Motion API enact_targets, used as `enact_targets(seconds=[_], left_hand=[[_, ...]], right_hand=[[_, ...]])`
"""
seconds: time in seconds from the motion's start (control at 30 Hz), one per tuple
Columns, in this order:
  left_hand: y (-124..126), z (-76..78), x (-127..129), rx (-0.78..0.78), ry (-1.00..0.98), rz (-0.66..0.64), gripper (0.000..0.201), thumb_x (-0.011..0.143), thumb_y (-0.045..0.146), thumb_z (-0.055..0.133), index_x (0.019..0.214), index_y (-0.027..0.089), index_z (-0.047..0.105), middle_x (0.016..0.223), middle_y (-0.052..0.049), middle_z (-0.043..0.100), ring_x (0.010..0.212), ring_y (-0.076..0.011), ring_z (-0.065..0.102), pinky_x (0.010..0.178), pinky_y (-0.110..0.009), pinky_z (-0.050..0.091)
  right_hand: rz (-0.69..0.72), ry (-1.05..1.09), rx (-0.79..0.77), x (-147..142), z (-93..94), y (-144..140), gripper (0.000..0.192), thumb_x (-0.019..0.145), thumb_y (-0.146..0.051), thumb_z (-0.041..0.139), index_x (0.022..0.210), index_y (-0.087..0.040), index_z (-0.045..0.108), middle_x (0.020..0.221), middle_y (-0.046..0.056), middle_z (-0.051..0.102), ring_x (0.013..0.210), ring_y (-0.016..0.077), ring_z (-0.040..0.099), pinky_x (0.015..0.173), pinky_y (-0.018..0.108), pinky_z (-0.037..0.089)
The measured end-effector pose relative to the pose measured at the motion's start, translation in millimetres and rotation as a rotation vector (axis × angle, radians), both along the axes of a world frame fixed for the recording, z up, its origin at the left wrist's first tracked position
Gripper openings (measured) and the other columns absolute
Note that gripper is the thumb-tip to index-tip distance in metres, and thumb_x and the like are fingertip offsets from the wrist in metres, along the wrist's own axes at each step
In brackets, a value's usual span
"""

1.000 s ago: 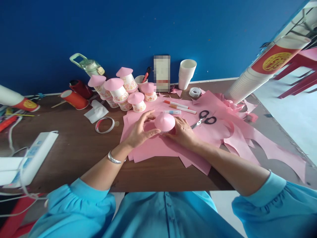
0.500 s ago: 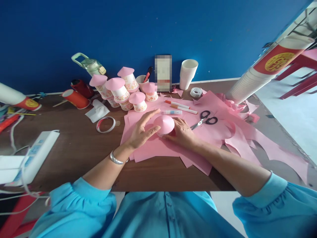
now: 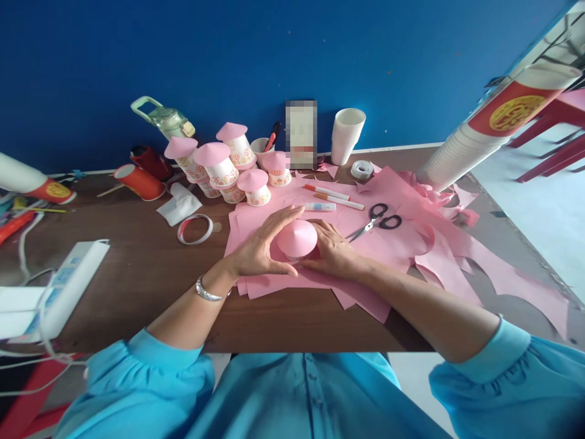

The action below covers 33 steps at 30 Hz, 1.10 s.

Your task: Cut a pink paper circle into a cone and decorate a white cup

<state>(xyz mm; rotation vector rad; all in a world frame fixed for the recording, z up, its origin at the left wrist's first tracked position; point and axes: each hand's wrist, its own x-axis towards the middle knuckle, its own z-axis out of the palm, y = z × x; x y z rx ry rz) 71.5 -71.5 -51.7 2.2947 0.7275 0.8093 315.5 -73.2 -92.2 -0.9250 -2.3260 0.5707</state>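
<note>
A pink paper cone (image 3: 297, 236) sits like a roof on a small paper cup, of which only a sliver shows beneath its rim. My right hand (image 3: 337, 247) grips the cup from the right, fingers behind and thumb in front. On the other side my left hand (image 3: 262, 244) is curved round the cone, thumb and fingers spread, with a gap showing between palm and cone. Under both hands lie pink paper sheets (image 3: 256, 277). Black-handled scissors (image 3: 373, 221) lie open to the right of my right hand. A white glue stick (image 3: 320, 207) lies just behind the cone.
Several cone-topped, patterned cups (image 3: 214, 164) stand at the back left. Two markers (image 3: 340, 200), a tape roll (image 3: 362, 170) and stacked white cups (image 3: 348, 137) are farther back. Another tape ring (image 3: 195, 230) and a power strip (image 3: 68, 289) lie left; pink scraps (image 3: 450, 268) spread right.
The coned cup has moved slightly left and nearer to me, my right hand with it. My left hand has opened wider, its thumb now off the cone and lower.
</note>
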Motion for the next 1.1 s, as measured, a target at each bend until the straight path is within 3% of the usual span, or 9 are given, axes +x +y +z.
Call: enact_targets(seconds=[0.17, 0.37, 0.5, 0.57, 0.63, 0.7, 0.77, 0.9, 1.1], left_hand=[[-0.6, -2.8, -0.9, -0.084, 0.044, 0.041, 0.126, 0.068, 0.059, 0.093, 0.169, 0.036, 0.021, 0.172, -0.017, 0.037, 0.158, -0.0427, 0.036, 0.129, -0.065, 0.032], [-1.5, -2.9, 0.1, -0.243, 0.071, 0.121, 0.128, 0.067, 0.059, 0.094, 0.169, 0.028, 0.023, 0.172, -0.02, 0.035, 0.158, -0.0437, 0.036, 0.128, -0.065, 0.033], [-2.6, -4.0, 2.4, -0.238, 0.065, 0.163, 0.118, 0.069, 0.057, 0.093, 0.165, 0.025, 0.032, 0.17, -0.02, 0.039, 0.157, -0.042, 0.039, 0.128, -0.06, 0.036], [-3.1, -5.5, 2.4, -0.22, 0.064, 0.173, 0.113, 0.07, 0.057, 0.092, 0.163, 0.025, 0.036, 0.169, -0.02, 0.041, 0.156, -0.041, 0.041, 0.128, -0.058, 0.038], [-3.4, -7.2, 1.8, -0.21, 0.067, 0.185, 0.109, 0.071, 0.057, 0.091, 0.161, 0.024, 0.038, 0.167, -0.02, 0.044, 0.154, -0.0401, 0.044, 0.126, -0.057, 0.041], [-3.8, -8.4, 1.3, -0.214, 0.075, 0.196, 0.109, 0.071, 0.057, 0.091, 0.16, 0.023, 0.038, 0.166, -0.02, 0.045, 0.153, -0.0404, 0.046, 0.124, -0.056, 0.044], [-4.3, -8.6, 1.6, -0.225, 0.082, 0.201, 0.111, 0.071, 0.058, 0.091, 0.161, 0.023, 0.036, 0.166, -0.021, 0.045, 0.152, -0.0411, 0.047, 0.122, -0.056, 0.046], [-5.1, -6.9, 3.7, -0.22, 0.088, 0.198, 0.109, 0.071, 0.057, 0.091, 0.16, 0.025, 0.037, 0.167, -0.02, 0.044, 0.154, -0.041, 0.045, 0.124, -0.058, 0.043], [-6.5, -5.7, 6.4, -0.22, 0.059, 0.172, 0.109, 0.072, 0.056, 0.091, 0.161, 0.026, 0.037, 0.169, -0.02, 0.041, 0.156, -0.0411, 0.041, 0.127, -0.06, 0.039]], right_hand=[[-0.019, -0.011, 0.002, 5.4, 0.4, 0.2, 0.091, 0.083, -0.051, 0.084, 0.156, -0.014, 0.044, 0.147, 0.025, 0.06, 0.142, 0.0458, 0.051, 0.114, 0.07, 0.047], [0.053, -0.031, -0.038, 22.7, 25.2, 0.5, 0.086, 0.084, -0.019, 0.072, 0.162, -0.022, 0.037, 0.154, 0.018, 0.056, 0.148, 0.0386, 0.046, 0.122, 0.062, 0.044], [-0.013, -0.049, -0.158, 33.8, 40.8, 4.3, 0.079, 0.079, -0.008, 0.061, 0.156, -0.026, 0.05, 0.156, 0.012, 0.056, 0.15, 0.0346, 0.048, 0.12, 0.056, 0.048], [-0.15, 0.053, -0.251, 35.1, 46.0, 7.0, 0.057, 0.087, -0.013, 0.057, 0.142, -0.025, 0.064, 0.14, 0.012, 0.069, 0.133, 0.0319, 0.064, 0.109, 0.051, 0.056], [-0.27, 0.205, -0.388, 32.3, 48.2, 9.0, 0.031, 0.098, -0.027, 0.053, 0.12, -0.021, 0.074, 0.113, 0.011, 0.079, 0.103, 0.0269, 0.075, 0.086, 0.043, 0.062], [-0.309, 0.329, -0.54, 25.8, 46.8, 10.0, 0.038, 0.102, -0.049, 0.054, 0.099, -0.018, 0.076, 0.094, 0.011, 0.079, 0.078, 0.0217, 0.073, 0.063, 0.033, 0.058], [-0.286, 0.38, -0.647, 17.4, 43.0, 9.8, 0.055, 0.095, -0.069, 0.058, 0.086, -0.017, 0.074, 0.085, 0.011, 0.077, 0.067, 0.0186, 0.067, 0.05, 0.029, 0.05], [-0.282, 0.415, -0.714, 3.4, 38.2, 8.2, 0.073, 0.081, -0.09, 0.059, 0.073, -0.018, 0.069, 0.067, 0.006, 0.068, 0.056, 0.014, 0.056, 0.045, 0.027, 0.039], [-0.252, 0.525, -0.798, -0.5, 48.4, 4.5, 0.071, 0.073, -0.088, 0.07, 0.061, -0.02, 0.059, 0.058, 0.001, 0.058, 0.052, 0.0106, 0.049, 0.047, 0.027, 0.033]])
